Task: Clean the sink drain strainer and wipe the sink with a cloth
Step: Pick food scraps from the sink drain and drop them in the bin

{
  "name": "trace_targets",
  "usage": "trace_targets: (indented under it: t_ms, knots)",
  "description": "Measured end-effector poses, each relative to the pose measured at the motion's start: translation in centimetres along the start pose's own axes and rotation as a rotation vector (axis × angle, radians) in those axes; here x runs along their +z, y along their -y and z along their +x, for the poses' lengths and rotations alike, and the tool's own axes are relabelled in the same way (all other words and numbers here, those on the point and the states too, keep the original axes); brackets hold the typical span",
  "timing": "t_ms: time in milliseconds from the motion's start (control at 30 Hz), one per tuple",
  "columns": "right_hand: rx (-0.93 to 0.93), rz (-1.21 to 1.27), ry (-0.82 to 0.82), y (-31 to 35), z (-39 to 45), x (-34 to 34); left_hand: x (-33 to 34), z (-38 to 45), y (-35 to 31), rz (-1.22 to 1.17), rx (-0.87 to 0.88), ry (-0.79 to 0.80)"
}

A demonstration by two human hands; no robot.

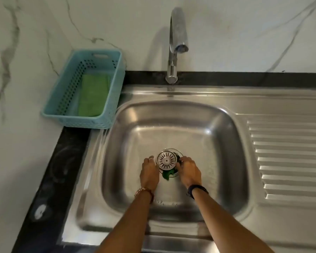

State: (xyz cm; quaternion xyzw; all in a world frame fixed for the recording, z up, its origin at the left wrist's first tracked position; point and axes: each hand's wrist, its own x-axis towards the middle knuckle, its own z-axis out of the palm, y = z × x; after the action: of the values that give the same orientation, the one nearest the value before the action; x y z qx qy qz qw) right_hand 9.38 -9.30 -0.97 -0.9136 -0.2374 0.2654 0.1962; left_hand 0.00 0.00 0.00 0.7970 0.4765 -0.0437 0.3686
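Both hands are reaching down into the middle of the steel sink (128,125), meeting at the drain. The round strainer (166,160) is sitting tilted over the drain hole, shifted toward the left side so a dark gap is showing along its right edge. The left hand (149,172) is curling its fingers against the strainer's left rim, and the right hand (188,170) is gripping the right rim, so the strainer is being held between the two. A scrap of green leaf (167,175) is poking out from under the strainer's near edge, between the wrists.

The basin floor around the hands is lying open on every side, with the curved walls standing well apart from both wrists. The tap (175,44) is arching over the far rim, its spout hanging above the back part of the basin. The ribbed draining board (288,157) is stretching off to the right. A blue basket (67,117) is sitting on the dark counter (62,161) just beside the sink's far-left corner, with a folded green cloth (94,94) lying inside it.
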Motion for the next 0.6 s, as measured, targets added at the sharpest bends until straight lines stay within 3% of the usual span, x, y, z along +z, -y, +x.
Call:
trace_targets:
  t_ms: [100, 333, 433, 600]
  knots:
    - [0.147, 0.182, -0.024, 0.2, 1.5, 0.7, 0.7, 2.0, 0.0, -0.18, -0.115, -0.033]
    - [0.26, 0.422, -0.038, 0.3, 2.0, 1.0, 1.2, 3.1, 0.4, -0.456, -0.329, -0.102]
    - [0.259, 0.609, -0.014, 0.6, 1.2, -0.4, 0.1, 2.0, 0.3, -0.498, -0.296, -0.167]
    - [0.267, 1.137, -0.011, 1.3, -1.9, -5.2, -2.4, -1.3, -2.2, -0.654, -0.095, -0.246]
